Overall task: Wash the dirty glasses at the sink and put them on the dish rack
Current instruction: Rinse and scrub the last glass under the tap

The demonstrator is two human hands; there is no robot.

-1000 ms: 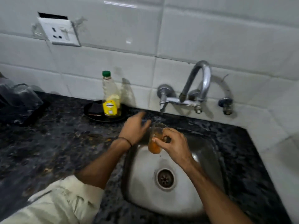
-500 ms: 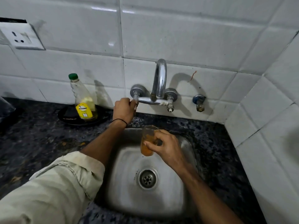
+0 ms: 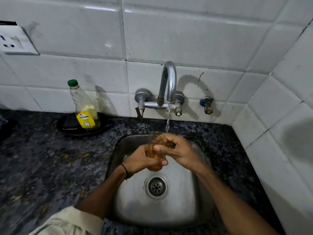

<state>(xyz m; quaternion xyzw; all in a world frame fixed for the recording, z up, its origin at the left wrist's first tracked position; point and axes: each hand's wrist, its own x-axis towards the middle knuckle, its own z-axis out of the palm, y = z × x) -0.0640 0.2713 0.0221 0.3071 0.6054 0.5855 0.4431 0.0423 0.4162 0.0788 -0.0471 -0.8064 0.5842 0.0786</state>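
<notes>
Over the sink [image 3: 177,209], above its drain [image 3: 157,186], the left hand [image 3: 140,161] wraps the lower part of the glass [image 3: 155,150] while the right hand [image 3: 179,150] grips its upper part, fingers at the rim. Water [image 3: 168,122] from the tap [image 3: 167,82] falls at the rim. The basin below the hands lies bare.

Dark speckled counter [image 3: 50,167] runs along the white-tiled wall, steel sink [image 3: 183,207] set into it. At the back left, a black dish [image 3: 67,128] sits on the counter; a green-capped bottle [image 3: 85,112] stands upright in it. Small brownish scraps [image 3: 74,156] litter the stone.
</notes>
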